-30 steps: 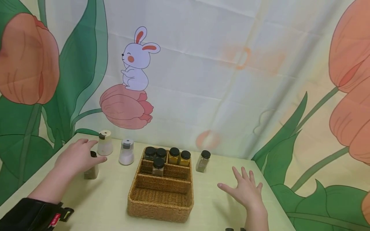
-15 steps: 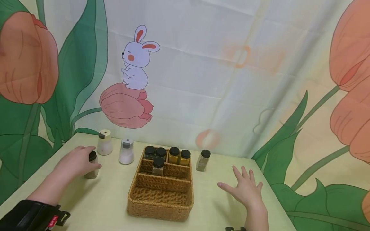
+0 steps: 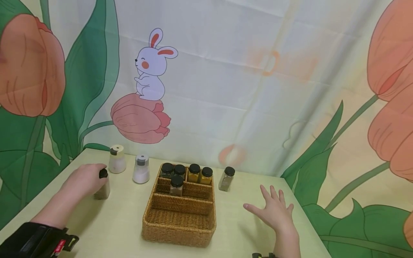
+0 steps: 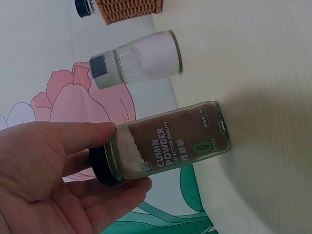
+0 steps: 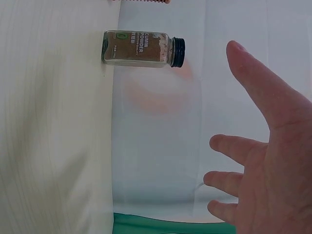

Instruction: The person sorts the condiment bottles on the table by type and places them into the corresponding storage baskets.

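My left hand [image 3: 84,180] grips a glass spice jar of cumin powder [image 4: 173,141] by its black lid and neck, thumb on one side and fingers on the other. Brown powder fills most of that jar, which stands upright at the table's left side. Over the right side of the table my right hand [image 3: 274,213] is spread and holds nothing. Nearest to it stands a second cumin powder jar [image 5: 139,48] with a black lid, apart from the fingers [image 5: 229,148]. In the head view this jar [image 3: 227,179] is just right of the basket.
A wicker basket [image 3: 179,229] with compartments sits mid-table. Several black-lidded jars [image 3: 194,173] stand in its rear sections, and one brown jar [image 3: 176,186] in the middle row. Two white shakers [image 3: 117,159] stand behind and right of my left hand. A printed curtain [image 3: 206,89] hangs behind the table.
My left hand has lowered slightly, and its fingers have closed around the top of the cumin powder jar. The right hand has stayed in place.
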The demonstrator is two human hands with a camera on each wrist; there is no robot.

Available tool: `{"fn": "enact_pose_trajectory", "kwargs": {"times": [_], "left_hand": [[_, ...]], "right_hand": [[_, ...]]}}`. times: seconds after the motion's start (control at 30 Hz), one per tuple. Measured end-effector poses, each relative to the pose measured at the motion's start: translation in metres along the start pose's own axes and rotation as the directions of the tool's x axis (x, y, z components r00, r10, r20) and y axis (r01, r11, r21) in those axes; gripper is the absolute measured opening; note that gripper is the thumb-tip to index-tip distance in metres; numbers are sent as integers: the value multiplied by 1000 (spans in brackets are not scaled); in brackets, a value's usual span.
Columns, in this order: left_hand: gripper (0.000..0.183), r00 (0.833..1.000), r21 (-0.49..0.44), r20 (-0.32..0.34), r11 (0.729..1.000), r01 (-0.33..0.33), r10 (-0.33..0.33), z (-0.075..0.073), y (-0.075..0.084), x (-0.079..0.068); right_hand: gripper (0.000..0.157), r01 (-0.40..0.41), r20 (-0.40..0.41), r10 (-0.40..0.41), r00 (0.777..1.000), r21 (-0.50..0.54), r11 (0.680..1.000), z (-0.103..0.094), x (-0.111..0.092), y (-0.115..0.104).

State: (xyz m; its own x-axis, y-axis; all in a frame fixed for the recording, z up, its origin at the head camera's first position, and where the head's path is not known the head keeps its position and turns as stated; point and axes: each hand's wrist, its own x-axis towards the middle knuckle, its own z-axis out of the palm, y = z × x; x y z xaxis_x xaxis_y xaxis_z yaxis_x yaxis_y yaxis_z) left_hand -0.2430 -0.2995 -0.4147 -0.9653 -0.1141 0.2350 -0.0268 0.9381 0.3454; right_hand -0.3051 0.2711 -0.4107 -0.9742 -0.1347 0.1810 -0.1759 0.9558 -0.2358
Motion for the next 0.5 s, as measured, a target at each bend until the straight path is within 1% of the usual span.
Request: {"fn": "enact_pose_trajectory", "kwargs": {"times": [0.27, 0.5], "left_hand": [[46, 1000, -19, -7, 1000, -17, 17, -2, -3, 0], [49, 999, -4, 26, 1000, -18, 18, -6, -3, 2]], "right_hand": [[111, -4, 19, 4, 1000, -2, 1000, 1, 1, 1], [111, -7, 21, 7, 1000, 3, 1000, 0, 0, 0]]}}
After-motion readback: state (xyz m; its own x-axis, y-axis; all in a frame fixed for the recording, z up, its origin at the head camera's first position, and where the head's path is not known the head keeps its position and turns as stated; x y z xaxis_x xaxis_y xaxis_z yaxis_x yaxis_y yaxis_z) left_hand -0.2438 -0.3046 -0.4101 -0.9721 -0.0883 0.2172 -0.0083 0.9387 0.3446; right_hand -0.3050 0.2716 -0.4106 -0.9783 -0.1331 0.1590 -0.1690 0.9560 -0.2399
